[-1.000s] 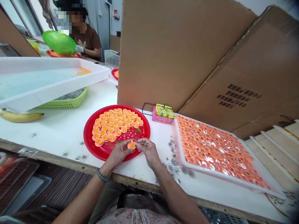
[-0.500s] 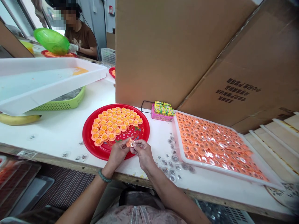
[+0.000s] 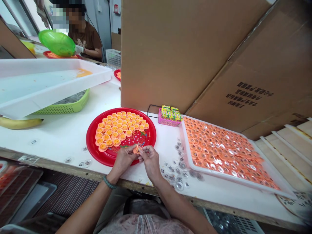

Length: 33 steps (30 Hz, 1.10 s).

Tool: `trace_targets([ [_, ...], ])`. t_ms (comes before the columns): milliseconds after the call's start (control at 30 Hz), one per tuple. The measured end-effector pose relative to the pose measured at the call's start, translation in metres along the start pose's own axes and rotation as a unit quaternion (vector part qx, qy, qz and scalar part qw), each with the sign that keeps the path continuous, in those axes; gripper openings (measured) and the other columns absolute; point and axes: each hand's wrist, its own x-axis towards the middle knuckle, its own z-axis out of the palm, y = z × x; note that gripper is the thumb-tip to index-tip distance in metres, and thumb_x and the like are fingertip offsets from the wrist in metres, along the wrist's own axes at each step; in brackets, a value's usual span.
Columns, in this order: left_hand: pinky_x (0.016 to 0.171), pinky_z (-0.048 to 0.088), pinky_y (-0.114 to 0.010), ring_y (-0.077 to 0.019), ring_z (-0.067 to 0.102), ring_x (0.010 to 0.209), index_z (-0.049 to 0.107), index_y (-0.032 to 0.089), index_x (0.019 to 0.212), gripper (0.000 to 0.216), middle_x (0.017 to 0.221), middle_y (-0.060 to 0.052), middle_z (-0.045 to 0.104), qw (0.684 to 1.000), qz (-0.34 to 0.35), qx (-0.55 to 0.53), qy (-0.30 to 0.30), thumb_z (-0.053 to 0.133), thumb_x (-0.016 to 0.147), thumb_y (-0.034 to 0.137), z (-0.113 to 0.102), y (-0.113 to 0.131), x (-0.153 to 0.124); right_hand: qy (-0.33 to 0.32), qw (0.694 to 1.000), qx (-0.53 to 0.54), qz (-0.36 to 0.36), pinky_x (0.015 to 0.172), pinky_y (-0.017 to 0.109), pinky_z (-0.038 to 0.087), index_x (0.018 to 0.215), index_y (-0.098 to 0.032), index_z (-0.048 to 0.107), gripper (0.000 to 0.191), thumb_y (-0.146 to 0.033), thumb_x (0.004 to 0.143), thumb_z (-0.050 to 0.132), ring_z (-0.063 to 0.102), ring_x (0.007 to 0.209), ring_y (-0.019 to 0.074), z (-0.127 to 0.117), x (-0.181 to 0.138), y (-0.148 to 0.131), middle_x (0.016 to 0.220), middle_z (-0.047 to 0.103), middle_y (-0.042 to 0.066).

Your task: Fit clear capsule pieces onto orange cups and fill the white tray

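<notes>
the red plate (image 3: 90,143) carries a pale flower print; the pieces (image 3: 119,128) on it are orange with yellow middles, like the held piece (image 3: 136,149). white tray (image 3: 187,152), pink basket (image 3: 168,122), green basket (image 3: 65,107), yellow banana (image 3: 19,123), brown cardboard (image 3: 170,48) with black lettering.

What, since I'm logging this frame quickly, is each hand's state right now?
Left hand: closed, pinching the small orange piece.
Right hand: closed, fingertips on the same piece.

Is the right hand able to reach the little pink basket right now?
Probably yes: the pink basket stands just beyond the right hand with nothing standing between them, though that hand and the left hand are pinching an orange piece.
</notes>
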Motion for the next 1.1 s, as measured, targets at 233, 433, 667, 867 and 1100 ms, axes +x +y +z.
trace_targets([
  [233,0.077,0.048,-0.031,-0.0226,0.064,0.084,0.064,0.018,0.113,0.041,0.088,-0.004,0.073,1.000,0.018,0.011,-0.014,0.065,0.073,0.032,-0.002,0.002,-0.003,-0.034,0.997,0.044,0.052,0.045,0.019,0.046,0.075,-0.016,0.056,0.024,-0.032,0.068,0.071,0.055,0.046,0.0078,-0.005,0.004,-0.001,0.062,0.061,-0.003],
  [433,0.078,0.049,-0.032,-0.0221,0.064,0.086,0.064,0.017,0.111,0.043,0.094,-0.006,0.071,0.995,0.009,-0.078,-0.057,0.070,0.070,0.030,-0.001,0.009,-0.008,-0.031,0.989,0.094,0.105,0.045,0.018,0.044,0.074,-0.016,0.053,0.023,-0.030,0.067,0.070,0.054,0.043,0.0071,-0.005,0.001,-0.001,0.059,0.060,-0.003],
  [667,0.069,0.048,-0.026,-0.0160,0.062,0.074,0.065,0.015,0.091,0.027,0.083,-0.004,0.069,0.991,-0.010,-0.137,-0.001,0.071,0.071,0.032,0.004,0.011,-0.004,-0.070,0.978,-0.178,-0.084,0.063,0.028,0.052,0.107,-0.021,0.059,0.028,-0.022,0.078,0.056,0.059,0.066,0.0132,-0.014,-0.006,-0.003,0.087,0.062,0.003],
  [867,0.063,0.046,-0.021,-0.0125,0.059,0.066,0.062,0.015,0.082,0.028,0.072,-0.001,0.066,0.989,-0.032,-0.142,-0.001,0.077,0.062,0.028,0.005,0.016,-0.003,-0.102,0.873,-0.374,-0.295,0.084,0.035,0.048,0.118,-0.022,0.060,0.037,-0.020,0.082,0.056,0.056,0.093,0.0199,-0.024,-0.001,-0.005,0.098,0.060,0.008],
  [1100,0.063,0.047,-0.025,-0.0143,0.060,0.064,0.059,0.014,0.078,0.030,0.068,-0.001,0.064,0.993,-0.028,-0.110,0.012,0.075,0.063,0.034,0.002,0.011,-0.001,-0.094,0.903,-0.330,-0.258,0.084,0.035,0.047,0.118,-0.027,0.062,0.035,-0.022,0.083,0.056,0.056,0.088,0.0200,-0.018,0.002,0.007,0.093,0.062,0.006],
])
